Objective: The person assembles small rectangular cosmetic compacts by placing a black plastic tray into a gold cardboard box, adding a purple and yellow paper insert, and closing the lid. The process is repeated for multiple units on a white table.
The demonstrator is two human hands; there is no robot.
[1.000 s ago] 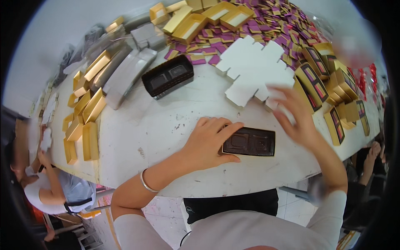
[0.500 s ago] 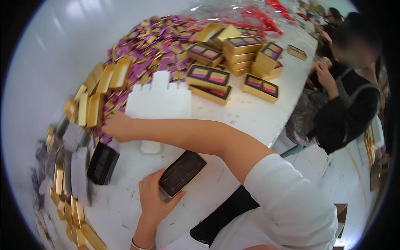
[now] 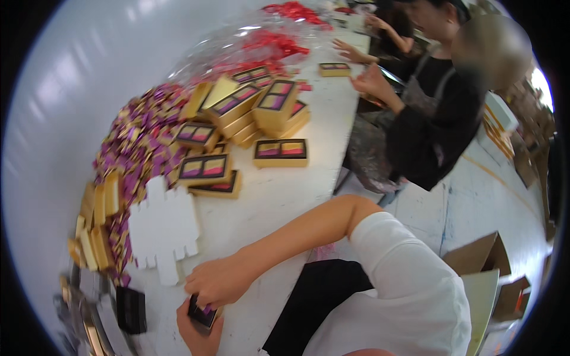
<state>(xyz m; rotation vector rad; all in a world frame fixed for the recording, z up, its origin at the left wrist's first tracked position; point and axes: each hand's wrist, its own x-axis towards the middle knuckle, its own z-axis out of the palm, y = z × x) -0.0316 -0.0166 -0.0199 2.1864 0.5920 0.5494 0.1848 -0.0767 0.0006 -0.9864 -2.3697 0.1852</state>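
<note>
My left hand (image 3: pixel 195 337) is wrapped round a small gold box with a dark brown insert (image 3: pixel 200 316) low in the view. Over the same box, my right hand (image 3: pixel 221 281) bends down with its fingers pinched on a small purple packet (image 3: pixel 207 309), which touches the insert. The hand hides much of the box. Left of it lies a black insert tray (image 3: pixel 130 310). A stack of flat white die-cut card (image 3: pixel 163 228) sits just beyond my hands. Behind it spreads a large heap of purple and gold packets (image 3: pixel 139 133).
Filled gold boxes (image 3: pixel 281 153) are stacked beyond the card. Empty gold boxes (image 3: pixel 102 199) line the left side, and clear and red wrapping film (image 3: pixel 255 47) lies at the far end. A co-worker in black (image 3: pixel 436 127) stands at the table's right edge; cartons (image 3: pixel 480 255) stand behind.
My right hand has come back from the packet heap to the box, with a purple packet in its fingers. My left hand still holds the box. The view has swung to the right.
</note>
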